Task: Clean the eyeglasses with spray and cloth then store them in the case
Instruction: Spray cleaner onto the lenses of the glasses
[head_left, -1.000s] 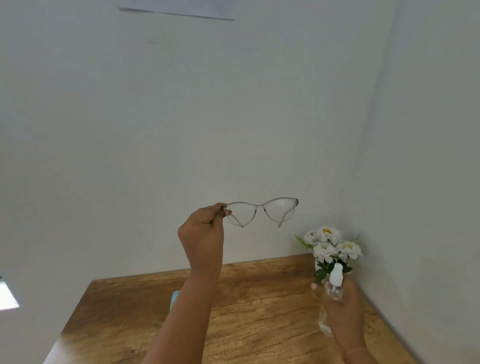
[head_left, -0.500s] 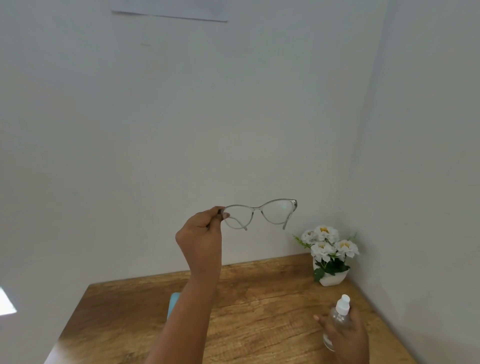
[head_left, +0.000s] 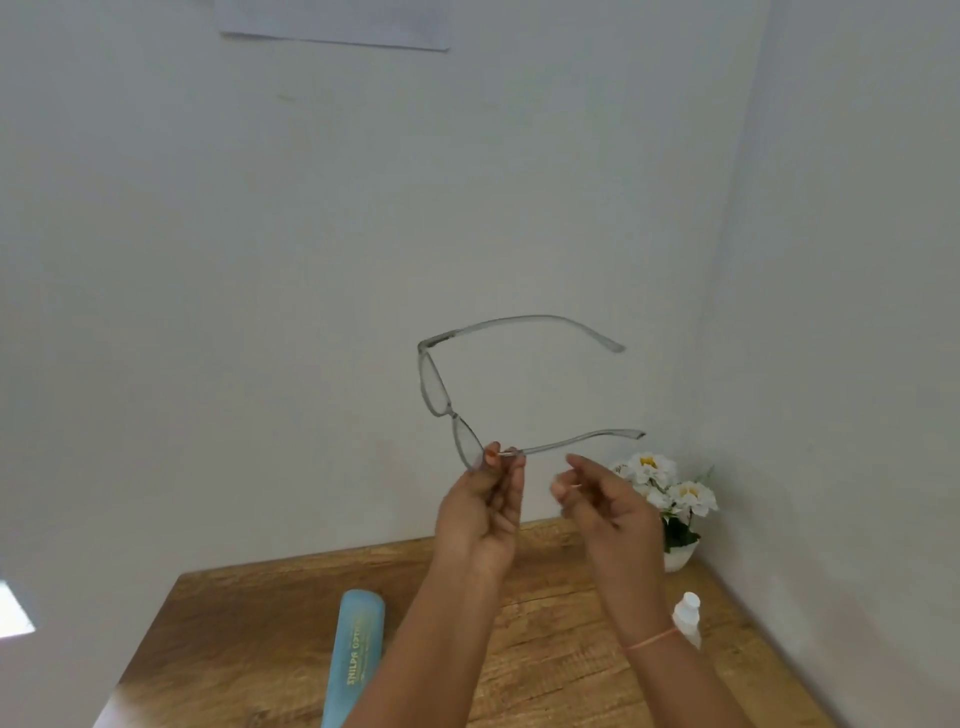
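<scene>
The clear-framed eyeglasses (head_left: 441, 384) are held up in front of the wall, turned on edge with both temples spread open and pointing right. My left hand (head_left: 483, 512) pinches the lower temple near its hinge. My right hand (head_left: 602, 501) hovers just right of it, under that temple, fingers loosely curled and holding nothing. The small clear spray bottle (head_left: 687, 621) with a white cap stands on the wooden table (head_left: 249, 639) at the right, partly behind my right wrist. A light blue eyeglass case (head_left: 358, 649) lies closed on the table at the left of my arms. No cloth is in view.
A white pot of white flowers (head_left: 670, 499) stands in the table's far right corner against the walls. The table meets the wall at the back and at the right. A sheet of paper (head_left: 332, 21) hangs high on the wall.
My right hand has set the spray bottle down on the table and risen beside my left hand. The eyeglasses have turned from facing me to edge-on, temples spread.
</scene>
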